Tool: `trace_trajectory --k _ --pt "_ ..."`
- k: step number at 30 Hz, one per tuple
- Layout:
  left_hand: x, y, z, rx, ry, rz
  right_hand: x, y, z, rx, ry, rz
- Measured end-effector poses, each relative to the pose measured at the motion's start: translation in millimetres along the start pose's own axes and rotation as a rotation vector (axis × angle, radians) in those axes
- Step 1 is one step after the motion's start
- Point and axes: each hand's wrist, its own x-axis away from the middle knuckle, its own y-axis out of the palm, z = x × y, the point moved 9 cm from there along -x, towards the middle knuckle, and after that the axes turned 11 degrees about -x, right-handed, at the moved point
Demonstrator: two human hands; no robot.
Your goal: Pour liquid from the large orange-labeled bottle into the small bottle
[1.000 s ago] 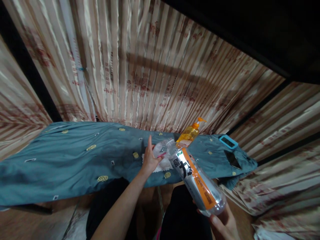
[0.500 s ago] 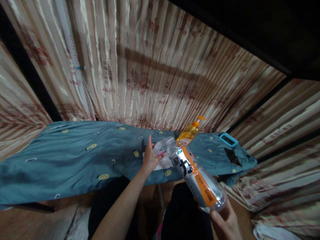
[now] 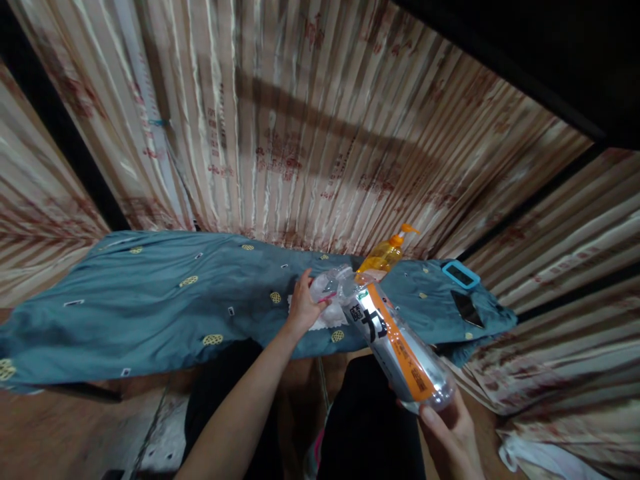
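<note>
Down low, the right hand (image 3: 450, 433) is wrapped around the bottom of a big clear bottle (image 3: 395, 340) with an orange label, tipped so its top points away. Next, the left hand (image 3: 303, 305) is closed on a small see-through cup (image 3: 325, 288) at the bottle's mouth, above the blue cloth (image 3: 150, 313). Behind stands an orange pump bottle (image 3: 385, 253).

left hand (image 3: 301, 308): bare, no glove, ring or watch seen | left forearm (image 3: 240, 413): bare up to frame edge, no sleeve in view | right hand (image 3: 453, 437): bare, only fingers and part of palm in frame | below the hands: dark black clothing (image 3: 367, 427) over the lap, pink edge (image 3: 316, 460) beside it
</note>
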Motion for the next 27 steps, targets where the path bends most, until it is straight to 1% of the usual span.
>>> trace_trajectory --k 5,10,13,27 --pt "0.5 -3.5 4.0 -0.014 0.01 0.015 -0.2 -1.1 -1.2 0.032 -0.009 -0.002" --pt "0.7 -6.0 12.1 -0.096 0.012 -0.028 -1.4 -5.0 -0.6 0.057 -0.013 0.004" --pt "0.4 -7.9 14.6 -0.105 0.014 -0.036 -1.8 -5.3 -0.9 0.067 -0.02 -0.007" --pt "-0.9 -5.5 10.7 -0.118 0.022 -0.021 -3.8 -5.4 -6.4 0.09 -0.039 0.003"
